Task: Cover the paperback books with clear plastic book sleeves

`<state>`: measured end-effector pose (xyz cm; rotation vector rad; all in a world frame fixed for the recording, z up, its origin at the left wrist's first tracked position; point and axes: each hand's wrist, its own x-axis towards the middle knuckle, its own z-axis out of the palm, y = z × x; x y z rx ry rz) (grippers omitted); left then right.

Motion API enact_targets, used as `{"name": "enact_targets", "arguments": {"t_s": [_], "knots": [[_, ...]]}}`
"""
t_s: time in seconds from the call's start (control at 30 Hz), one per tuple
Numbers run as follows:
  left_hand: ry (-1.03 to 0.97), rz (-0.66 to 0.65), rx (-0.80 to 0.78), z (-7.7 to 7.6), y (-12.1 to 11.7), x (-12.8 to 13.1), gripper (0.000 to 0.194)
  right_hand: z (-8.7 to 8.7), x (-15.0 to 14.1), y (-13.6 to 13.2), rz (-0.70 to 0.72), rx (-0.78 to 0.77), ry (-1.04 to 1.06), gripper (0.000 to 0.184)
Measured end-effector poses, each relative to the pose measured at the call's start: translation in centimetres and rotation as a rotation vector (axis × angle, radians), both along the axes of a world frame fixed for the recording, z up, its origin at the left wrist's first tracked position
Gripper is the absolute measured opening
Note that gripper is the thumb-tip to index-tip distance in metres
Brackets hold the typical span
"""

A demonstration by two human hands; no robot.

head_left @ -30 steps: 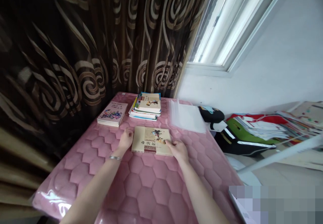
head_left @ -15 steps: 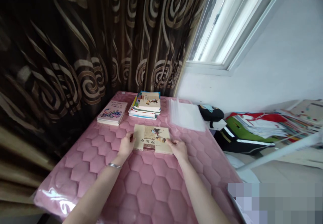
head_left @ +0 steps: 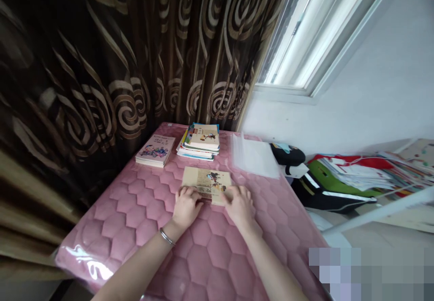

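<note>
A cream book [head_left: 206, 176] with a cartoon picture and a brown title panel on its cover lies flat in front of me. My left hand [head_left: 186, 207] is closed at its near left edge, fingers over the cover, hiding part of the title. At the right edge, my right hand [head_left: 239, 205] grips the book with the thumb on the cover and the fingers along the side. Under the book is a pink quilted surface [head_left: 206, 246] covered with clear plastic.
Behind the book stands a stack of mixed books [head_left: 199, 143]. Left of it lies a smaller pile with a pink cover [head_left: 156, 151]. Clear plastic sheets [head_left: 256, 156] lie at the back right. Beyond the right edge are a black case [head_left: 287, 154] and a green bag [head_left: 328, 176] under papers.
My left hand has moved from the book's left side to its near edge, now covering part of the title. My right-hand fingers have spread further along the right side. The book stays flat.
</note>
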<state>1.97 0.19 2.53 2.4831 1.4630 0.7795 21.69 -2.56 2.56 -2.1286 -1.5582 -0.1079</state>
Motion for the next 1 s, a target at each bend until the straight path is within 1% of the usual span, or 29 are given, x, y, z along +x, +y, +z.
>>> {"name": "enact_targets", "arguments": {"t_s": [0.07, 0.13, 0.2, 0.27, 0.37, 0.5, 0.63, 0.7, 0.83, 1.0], "knots": [[-0.002, 0.006, 0.011, -0.2, 0.2, 0.1, 0.007, 0.1, -1.7, -0.8, 0.096, -0.003, -0.034, 0.026], [0.006, 0.014, 0.023, -0.2, 0.2, 0.2, 0.007, 0.1, -3.0, -1.2, 0.155, -0.008, -0.044, 0.025], [0.011, 0.024, 0.024, -0.3, 0.2, 0.3, 0.007, -0.1, -3.8, -1.1, 0.168, -0.017, -0.055, 0.025], [0.007, 0.026, 0.02, -0.2, 0.3, 0.2, 0.009, -0.2, -4.0, -1.0, 0.165, -0.028, -0.057, 0.024], [-0.006, 0.064, -0.009, -0.2, 0.9, -0.7, 0.009, -0.3, -3.3, -1.2, 0.157, -0.027, -0.029, 0.021], [-0.001, 0.147, -0.058, 0.2, 1.7, -3.1, 0.008, -0.3, -0.9, -2.0, 0.103, -0.029, 0.017, 0.016], [0.005, 0.229, -0.097, 0.3, 2.0, -5.1, 0.014, -0.8, 1.7, -2.7, 0.039, -0.044, 0.086, 0.018], [-0.005, 0.253, -0.135, 0.3, 1.9, -5.6, 0.018, -1.2, 2.5, -2.9, 0.047, -0.055, 0.135, 0.018], [-0.038, 0.207, -0.167, 0.0, 1.8, -5.7, 0.021, -1.9, 3.1, -2.8, 0.122, -0.016, 0.177, 0.019], [-0.041, 0.186, -0.162, -0.1, 1.7, -5.5, 0.022, -2.2, 3.0, -2.6, 0.137, 0.001, 0.187, 0.018]]}}
